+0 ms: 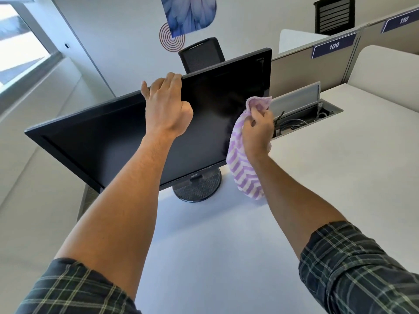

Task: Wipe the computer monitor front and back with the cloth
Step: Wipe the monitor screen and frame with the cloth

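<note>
A black computer monitor (108,141) stands on a round base (197,189) on the white desk, its dark screen facing me. My left hand (166,105) grips the monitor's top edge near the middle, fingers curled over the back. My right hand (258,130) holds a purple and white striped cloth (243,168) against the right part of the screen. The cloth hangs down below my fist to the desk. The monitor's back is hidden.
The white desk (317,189) spreads to the right and toward me. An open cable box (303,114) with wires sits behind the monitor. Grey partitions with labels 109 (333,45) and 110 lie beyond. A black chair (200,54) stands behind the monitor.
</note>
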